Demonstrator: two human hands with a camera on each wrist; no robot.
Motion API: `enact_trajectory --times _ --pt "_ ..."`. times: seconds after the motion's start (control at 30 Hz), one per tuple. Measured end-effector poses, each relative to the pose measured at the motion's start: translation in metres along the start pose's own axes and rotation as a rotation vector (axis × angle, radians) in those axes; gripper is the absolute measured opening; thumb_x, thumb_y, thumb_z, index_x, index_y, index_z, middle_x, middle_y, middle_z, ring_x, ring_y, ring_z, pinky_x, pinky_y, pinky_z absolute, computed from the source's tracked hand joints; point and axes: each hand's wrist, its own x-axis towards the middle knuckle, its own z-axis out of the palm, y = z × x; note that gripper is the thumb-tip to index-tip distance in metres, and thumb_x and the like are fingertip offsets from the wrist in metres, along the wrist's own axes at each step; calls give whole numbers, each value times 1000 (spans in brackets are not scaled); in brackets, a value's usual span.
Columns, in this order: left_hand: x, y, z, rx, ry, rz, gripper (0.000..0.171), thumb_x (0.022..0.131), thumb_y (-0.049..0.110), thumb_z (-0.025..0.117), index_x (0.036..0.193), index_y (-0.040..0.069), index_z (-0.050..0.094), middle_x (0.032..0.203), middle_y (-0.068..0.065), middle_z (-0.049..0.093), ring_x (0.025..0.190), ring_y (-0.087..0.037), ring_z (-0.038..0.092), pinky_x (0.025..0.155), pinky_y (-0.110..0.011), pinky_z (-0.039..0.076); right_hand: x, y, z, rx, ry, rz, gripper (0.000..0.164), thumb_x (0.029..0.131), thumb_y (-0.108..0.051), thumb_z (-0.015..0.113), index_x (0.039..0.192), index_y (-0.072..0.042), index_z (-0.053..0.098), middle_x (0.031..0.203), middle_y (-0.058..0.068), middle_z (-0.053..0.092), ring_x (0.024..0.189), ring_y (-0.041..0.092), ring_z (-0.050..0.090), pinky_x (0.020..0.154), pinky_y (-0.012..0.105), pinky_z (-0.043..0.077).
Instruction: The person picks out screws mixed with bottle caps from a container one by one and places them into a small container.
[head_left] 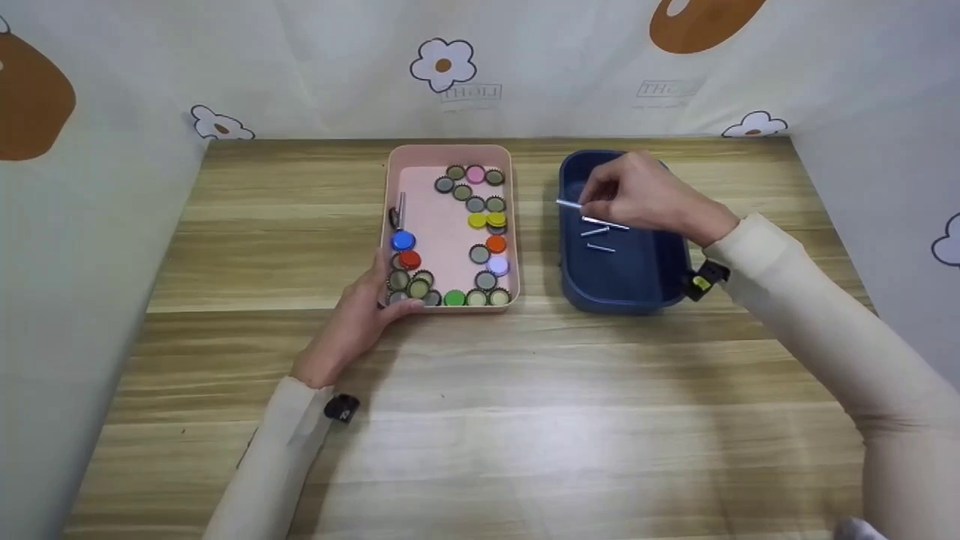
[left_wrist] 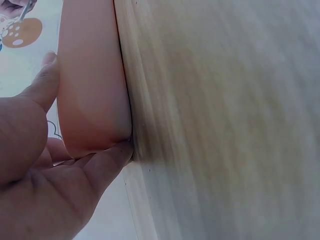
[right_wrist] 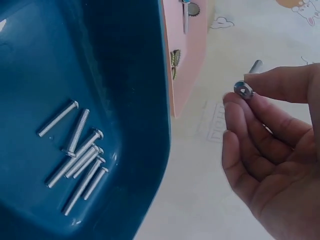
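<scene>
My right hand (head_left: 645, 191) pinches a silver bolt (head_left: 568, 203) between thumb and fingertips over the left part of the navy blue bin (head_left: 637, 281). In the right wrist view the socket head of this bolt (right_wrist: 243, 90) faces the camera. Several more loose bolts (right_wrist: 80, 185) lie on the bin's floor. With thumb on the front rim and fingers along the left side, my left hand (head_left: 356, 315) grips the near left corner of the pink tray (head_left: 442, 232). Bottle caps (head_left: 495, 244) and a bolt (head_left: 402, 210) standing by the left wall are inside this tray.
The tray and bin stand side by side on a wood-grain table (head_left: 480, 390), a narrow gap between them. Behind them hangs a pale curtain (head_left: 337, 75) with flower prints. Most caps show their undersides; a few are blue, red, yellow, pink or green.
</scene>
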Motion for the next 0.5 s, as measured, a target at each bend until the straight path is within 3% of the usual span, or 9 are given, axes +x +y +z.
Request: enact_trajectory --times 0.2,0.5 --pt "-1 0 0 -16 2 20 105 93 33 70 161 21 -8 168 -10 22 154 -27 27 127 -50 20 -5 11 -3 -11 -65 42 7 85 -10 71 83 -8 78 80 7 76 66 3 61 62 14 47" --pt "-2 1 1 -21 -8 -12 104 94 34 69 161 25 -10 168 -8 22 154 -26 28 127 -50 20 -7 27 -3 -111 -203 102 9 82 -11 72 85 -6 79 80 7 76 66 8 61 63 21 50"
